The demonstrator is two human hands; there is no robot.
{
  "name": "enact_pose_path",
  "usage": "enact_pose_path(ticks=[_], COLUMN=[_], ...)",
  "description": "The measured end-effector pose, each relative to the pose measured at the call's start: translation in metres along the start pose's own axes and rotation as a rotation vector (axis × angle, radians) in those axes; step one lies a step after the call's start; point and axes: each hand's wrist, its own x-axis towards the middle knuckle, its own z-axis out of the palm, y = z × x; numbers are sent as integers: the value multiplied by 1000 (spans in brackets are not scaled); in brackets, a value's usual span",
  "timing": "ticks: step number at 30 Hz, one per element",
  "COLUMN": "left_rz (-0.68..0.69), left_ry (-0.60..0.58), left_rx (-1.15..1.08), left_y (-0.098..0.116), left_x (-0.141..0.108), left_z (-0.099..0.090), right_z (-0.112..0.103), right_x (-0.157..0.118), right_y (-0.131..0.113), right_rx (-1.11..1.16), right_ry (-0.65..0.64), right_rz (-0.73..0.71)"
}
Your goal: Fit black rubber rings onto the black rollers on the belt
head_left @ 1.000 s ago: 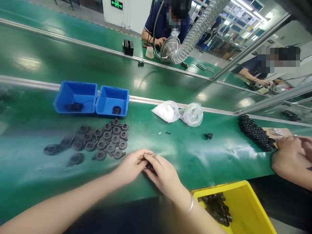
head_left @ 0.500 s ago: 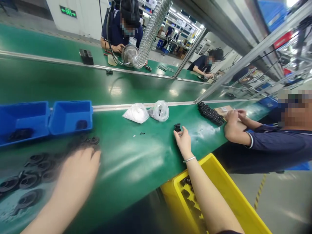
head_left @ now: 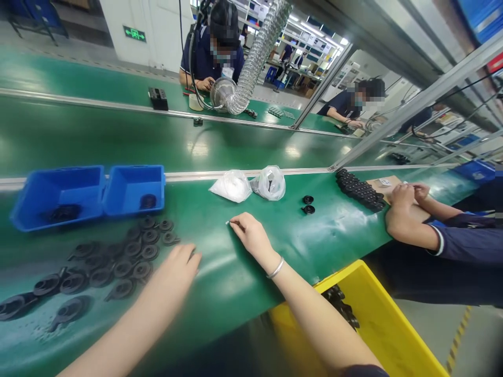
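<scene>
My right hand (head_left: pixel 253 238), with a bracelet at the wrist, pinches a tiny white piece (head_left: pixel 227 223) between thumb and fingertips, just over the green bench. My left hand (head_left: pixel 178 267) is slightly blurred, its fingers curled together at the right edge of a spread of black round plastic parts with side tabs (head_left: pixel 123 267). What those fingers hold, if anything, is hidden. Two more black round parts (head_left: pixel 308 209) lie on the bench to the right of my right hand. Beyond that hand are a bag of white material (head_left: pixel 231 186) and an open clear plastic bag (head_left: pixel 271 183).
Two blue bins (head_left: pixel 133 209) with black parts stand at the back left. A yellow crate (head_left: pixel 387 309) is below the bench edge, under my right forearm. At right, a co-worker's hands (head_left: pixel 408 193) work beside rows of black parts (head_left: pixel 359 191). A metal duct (head_left: pixel 259 57) hangs opposite.
My right hand has let go of a black part at the right and moved left to the tiny white piece. My left hand has moved rightward from among the black parts.
</scene>
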Motion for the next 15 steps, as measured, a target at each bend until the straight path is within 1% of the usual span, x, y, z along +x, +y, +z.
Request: enact_pose_path(ticks=[3, 5, 8, 10, 11, 13, 15], left_rz=[-12, 5, 43, 19, -21, -155, -308], left_ry=[45, 82, 132, 139, 121, 38, -85], left_rx=[-85, -166, -359, -582, -736, -1105, -1439], left_y=[2, 4, 11, 16, 19, 22, 24], left_x=[-3, -3, -2, -2, -2, -3, -3], left_z=[3, 3, 4, 3, 2, -2, -6], right_z=[4, 5, 3, 1, 1, 0, 0], right_x=[6, 7, 3, -1, -2, -4, -4], right_y=[0, 0, -2, -3, -3, -3, -2], right_rx=[-13, -20, -21, -15, -10, 3, 17], right_ry=[-22, -33, -39, -32, -26, -15, -6], right_rz=[-32, -40, -38, -23, -12, 13, 39])
